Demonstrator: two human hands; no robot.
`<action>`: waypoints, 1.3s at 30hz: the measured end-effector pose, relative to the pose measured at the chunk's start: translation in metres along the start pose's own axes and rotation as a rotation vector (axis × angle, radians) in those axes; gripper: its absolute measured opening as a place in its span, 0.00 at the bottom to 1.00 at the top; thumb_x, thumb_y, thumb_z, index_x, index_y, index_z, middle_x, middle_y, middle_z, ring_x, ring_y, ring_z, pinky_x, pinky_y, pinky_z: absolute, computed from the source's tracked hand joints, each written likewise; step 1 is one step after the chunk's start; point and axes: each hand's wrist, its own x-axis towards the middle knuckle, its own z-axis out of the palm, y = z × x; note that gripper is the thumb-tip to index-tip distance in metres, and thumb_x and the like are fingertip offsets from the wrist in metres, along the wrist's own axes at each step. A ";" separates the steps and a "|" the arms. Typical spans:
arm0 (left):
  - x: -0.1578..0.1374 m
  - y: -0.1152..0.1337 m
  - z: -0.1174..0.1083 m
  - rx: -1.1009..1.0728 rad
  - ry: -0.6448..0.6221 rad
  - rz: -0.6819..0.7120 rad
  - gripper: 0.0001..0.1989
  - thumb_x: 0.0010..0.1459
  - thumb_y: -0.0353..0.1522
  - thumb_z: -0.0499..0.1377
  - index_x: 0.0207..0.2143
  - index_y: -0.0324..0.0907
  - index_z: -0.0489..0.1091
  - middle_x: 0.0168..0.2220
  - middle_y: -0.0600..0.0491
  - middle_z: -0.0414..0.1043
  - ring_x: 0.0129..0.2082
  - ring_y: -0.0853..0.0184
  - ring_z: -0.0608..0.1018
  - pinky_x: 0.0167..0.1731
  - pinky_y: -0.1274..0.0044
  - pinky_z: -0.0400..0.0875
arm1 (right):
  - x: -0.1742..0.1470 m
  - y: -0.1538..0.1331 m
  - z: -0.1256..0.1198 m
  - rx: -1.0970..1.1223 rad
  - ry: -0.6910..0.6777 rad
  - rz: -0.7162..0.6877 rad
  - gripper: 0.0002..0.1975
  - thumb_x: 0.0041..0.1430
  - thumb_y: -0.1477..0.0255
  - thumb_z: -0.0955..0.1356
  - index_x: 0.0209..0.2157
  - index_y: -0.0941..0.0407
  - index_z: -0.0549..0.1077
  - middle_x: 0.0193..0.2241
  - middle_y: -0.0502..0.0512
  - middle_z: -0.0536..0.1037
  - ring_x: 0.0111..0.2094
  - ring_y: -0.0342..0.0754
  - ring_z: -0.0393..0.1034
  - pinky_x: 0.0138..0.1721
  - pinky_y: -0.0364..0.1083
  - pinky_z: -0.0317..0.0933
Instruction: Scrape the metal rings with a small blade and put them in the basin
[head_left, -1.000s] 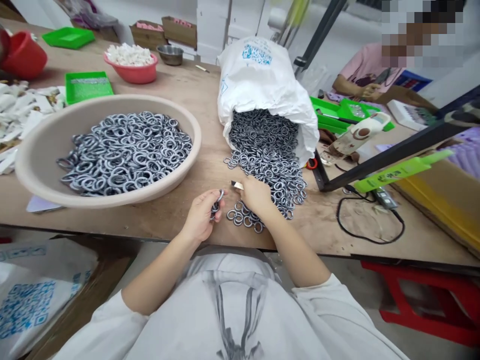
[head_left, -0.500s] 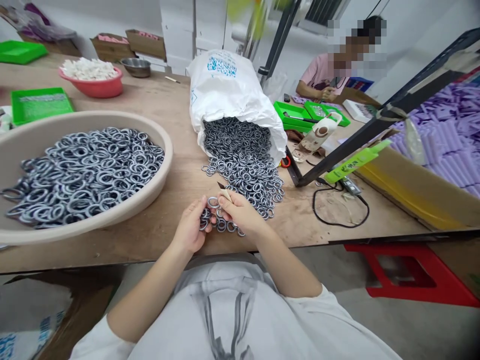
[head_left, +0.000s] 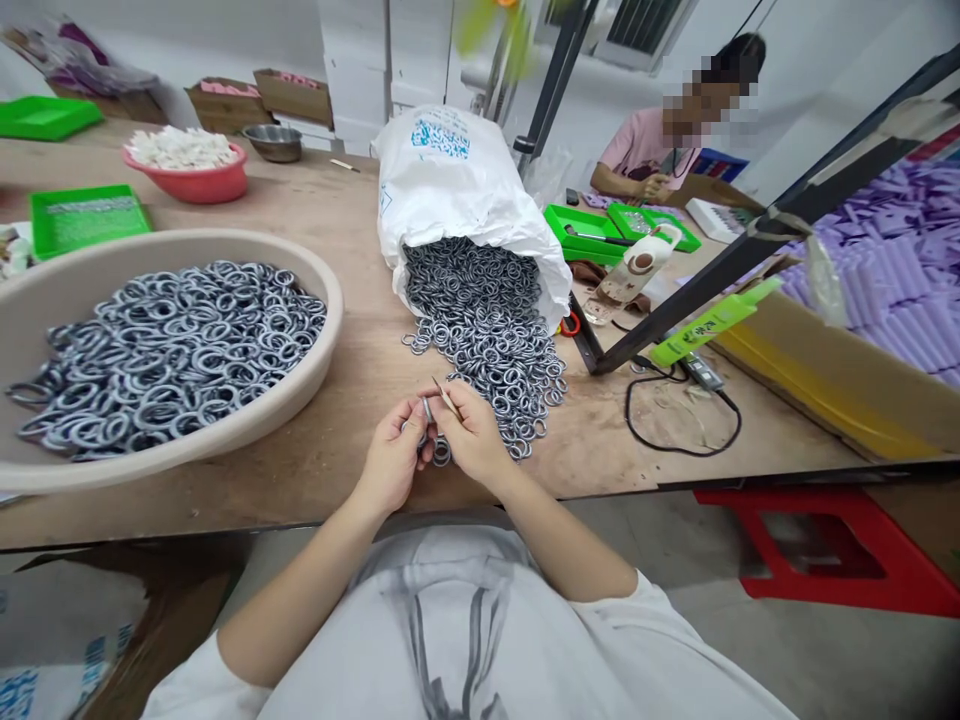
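My left hand (head_left: 389,458) is closed on grey rings; one ring (head_left: 427,409) stands edge-on between its fingertips and those of my right hand. A small knife (head_left: 448,401) with a pale handle and a thin dark blade sits in my closed right hand (head_left: 474,437), its blade pointing up and away. Both hands meet just in front of a heap of loose grey rings (head_left: 499,365). Those rings spill from the mouth of a white sack (head_left: 469,190) lying on the table. How many rings my left palm holds is hidden.
Left of my hands stands a large beige tub (head_left: 334,310) full of larger-looking grey rings. A dark metal frame (head_left: 600,352), a black cable (head_left: 628,420) and a carton (head_left: 795,360) of purple pieces are on the right. Across the table a person (head_left: 637,165) sits by green trays (head_left: 589,228).
My hands have drawn closer together. The ring between them has turned from face-on to edge-on, and the knife blade has turned to a narrower, more upright view.
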 end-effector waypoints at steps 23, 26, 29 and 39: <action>-0.001 0.009 0.005 -0.193 -0.008 -0.168 0.18 0.53 0.42 0.63 0.24 0.40 0.60 0.19 0.61 0.59 0.12 0.80 0.60 0.11 0.86 0.47 | -0.009 0.003 -0.017 -0.485 -0.088 -0.249 0.19 0.69 0.61 0.62 0.27 0.55 0.74 0.26 0.52 0.72 0.29 0.45 0.66 0.31 0.45 0.53; -0.002 0.009 0.005 -0.196 -0.011 -0.186 0.18 0.53 0.42 0.62 0.24 0.40 0.60 0.18 0.62 0.59 0.11 0.80 0.60 0.11 0.86 0.47 | -0.009 0.003 -0.016 -0.524 -0.103 -0.257 0.19 0.69 0.61 0.62 0.27 0.55 0.73 0.26 0.52 0.72 0.30 0.45 0.66 0.31 0.44 0.52; -0.002 0.010 0.005 -0.201 -0.002 -0.205 0.18 0.53 0.43 0.63 0.25 0.41 0.59 0.18 0.62 0.58 0.11 0.80 0.60 0.11 0.86 0.46 | -0.010 0.001 -0.015 -0.528 -0.111 -0.262 0.19 0.68 0.61 0.63 0.26 0.55 0.73 0.25 0.52 0.71 0.28 0.45 0.65 0.30 0.44 0.52; -0.013 0.014 -0.001 -0.164 -0.168 -0.233 0.20 0.52 0.43 0.64 0.24 0.39 0.61 0.19 0.60 0.61 0.12 0.79 0.61 0.12 0.85 0.49 | 0.026 0.027 -0.042 -0.638 0.024 0.140 0.23 0.68 0.57 0.59 0.24 0.54 0.70 0.20 0.50 0.70 0.25 0.46 0.62 0.28 0.44 0.48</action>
